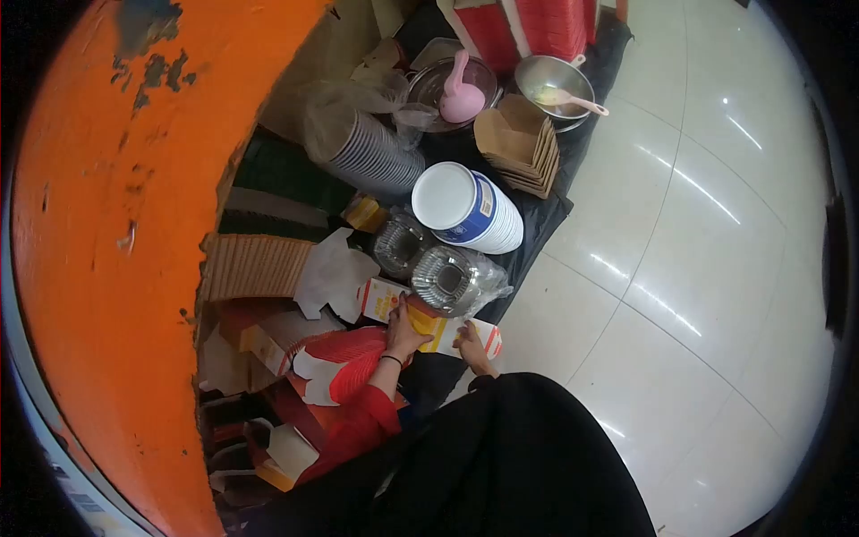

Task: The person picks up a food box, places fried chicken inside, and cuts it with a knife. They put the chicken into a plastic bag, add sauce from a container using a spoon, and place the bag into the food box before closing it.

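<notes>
The clear tubs (445, 279) in the shiny bag make a good spot to look from. A long box (440, 328), white, yellow and red, lies just in front of the clear tubs, on the person's side. Its long way runs slantwise: the left end points toward the back, and the right end comes closer to the person. I can't tell if it is one box or a few together.

The left hand (407, 329) is in front of the clear tubs and a bit to the left. It seems to be holding the box, with its thumb and fingers spread wide across the middle part. The right hand (472, 347) is in front and to the right, with bent fingers touching the box by its right end. I can't tell if those fingers squeeze it. So the left hand is nearer to the middle of the box.

White tubs (472, 208) stand just behind the clear tubs, and red cartons (360, 362) sit in front and to the left.
</notes>
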{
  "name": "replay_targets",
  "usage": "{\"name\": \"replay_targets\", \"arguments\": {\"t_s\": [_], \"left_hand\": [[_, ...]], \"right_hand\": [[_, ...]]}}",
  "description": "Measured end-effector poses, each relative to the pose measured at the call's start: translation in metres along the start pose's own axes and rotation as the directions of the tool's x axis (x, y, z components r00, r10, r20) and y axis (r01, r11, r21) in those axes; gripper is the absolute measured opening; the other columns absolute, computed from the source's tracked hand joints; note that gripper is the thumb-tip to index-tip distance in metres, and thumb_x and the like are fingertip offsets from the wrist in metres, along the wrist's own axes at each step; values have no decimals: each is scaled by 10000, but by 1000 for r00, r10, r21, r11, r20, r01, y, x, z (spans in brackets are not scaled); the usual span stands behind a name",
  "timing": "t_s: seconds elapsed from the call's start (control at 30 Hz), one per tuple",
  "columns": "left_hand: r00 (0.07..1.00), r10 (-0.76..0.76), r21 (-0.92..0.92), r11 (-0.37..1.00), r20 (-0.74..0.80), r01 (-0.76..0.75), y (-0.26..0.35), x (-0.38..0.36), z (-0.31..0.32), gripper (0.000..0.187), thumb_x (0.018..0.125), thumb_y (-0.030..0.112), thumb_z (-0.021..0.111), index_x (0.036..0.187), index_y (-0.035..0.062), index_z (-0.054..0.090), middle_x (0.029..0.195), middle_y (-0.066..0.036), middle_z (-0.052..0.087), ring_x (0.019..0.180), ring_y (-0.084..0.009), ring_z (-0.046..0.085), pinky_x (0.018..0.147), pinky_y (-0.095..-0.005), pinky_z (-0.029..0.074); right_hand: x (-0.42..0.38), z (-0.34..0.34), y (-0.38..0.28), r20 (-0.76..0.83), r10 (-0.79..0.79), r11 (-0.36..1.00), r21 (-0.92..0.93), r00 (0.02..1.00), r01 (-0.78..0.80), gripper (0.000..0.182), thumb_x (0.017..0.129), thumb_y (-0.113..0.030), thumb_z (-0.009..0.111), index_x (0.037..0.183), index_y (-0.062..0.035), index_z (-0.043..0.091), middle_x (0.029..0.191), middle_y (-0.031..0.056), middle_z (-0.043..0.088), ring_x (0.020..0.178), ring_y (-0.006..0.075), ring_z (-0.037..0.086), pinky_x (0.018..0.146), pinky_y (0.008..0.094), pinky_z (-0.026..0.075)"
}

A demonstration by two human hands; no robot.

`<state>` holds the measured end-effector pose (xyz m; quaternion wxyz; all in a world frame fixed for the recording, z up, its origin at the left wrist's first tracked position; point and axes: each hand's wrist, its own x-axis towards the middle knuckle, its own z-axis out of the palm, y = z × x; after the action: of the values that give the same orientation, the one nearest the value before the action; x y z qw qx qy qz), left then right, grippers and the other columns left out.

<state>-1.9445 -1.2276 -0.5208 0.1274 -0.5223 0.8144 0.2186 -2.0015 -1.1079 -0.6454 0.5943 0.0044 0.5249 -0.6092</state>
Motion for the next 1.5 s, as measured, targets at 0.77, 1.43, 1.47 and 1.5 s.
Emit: {"name": "replay_targets", "arguments": {"t_s": [0.77, 1.43, 1.47, 1.5], "left_hand": [[999, 36, 41, 999, -38, -35, 73, -120, -73, 1062, 517, 278, 751, 1323, 94, 84, 1200, -205, 326, 1084, -387, 347, 853, -491, 312], [926, -374, -324, 872, 43, 367, -80, 95, 62, 419, 858, 337, 284, 1021, 28, 515, 961, -252, 545, 949, -349, 518, 813, -394, 401], [917, -397, -273, 880, 28, 389, -70, 93, 61, 431, 860, 344, 262, 1043, 31, 495, 959, -259, 541, 952, -357, 513, 813, -404, 401], [906, -423, -225, 882, 10, 414, -67, 94, 62, 445, 862, 350, 239, 1065, 34, 476, 958, -265, 537, 956, -365, 508, 812, -414, 400]], "right_hand": [[-39, 11, -77, 251, 257, 798, 489, 933, -351, 555, 755, -392, 534, 1160, -32, 413, 1044, 148, 501, 948, 232, 495, 830, 339, 381], [-65, -61, -132, 317, 120, -40, -945, 941, 324, 279, 671, -140, 536, 943, -133, 597, 919, 146, 588, 851, 318, 565, 718, 392, 457], [-61, -47, -127, 454, 47, -133, -880, 890, 456, 177, 732, -165, 515, 858, -91, 614, 867, 133, 593, 820, 265, 588, 689, 376, 480], [-30, -46, -91, 516, -2, -104, -852, 857, 513, 199, 735, -205, 523, 881, -97, 604, 897, 141, 580, 826, 262, 585, 671, 376, 484]]}}
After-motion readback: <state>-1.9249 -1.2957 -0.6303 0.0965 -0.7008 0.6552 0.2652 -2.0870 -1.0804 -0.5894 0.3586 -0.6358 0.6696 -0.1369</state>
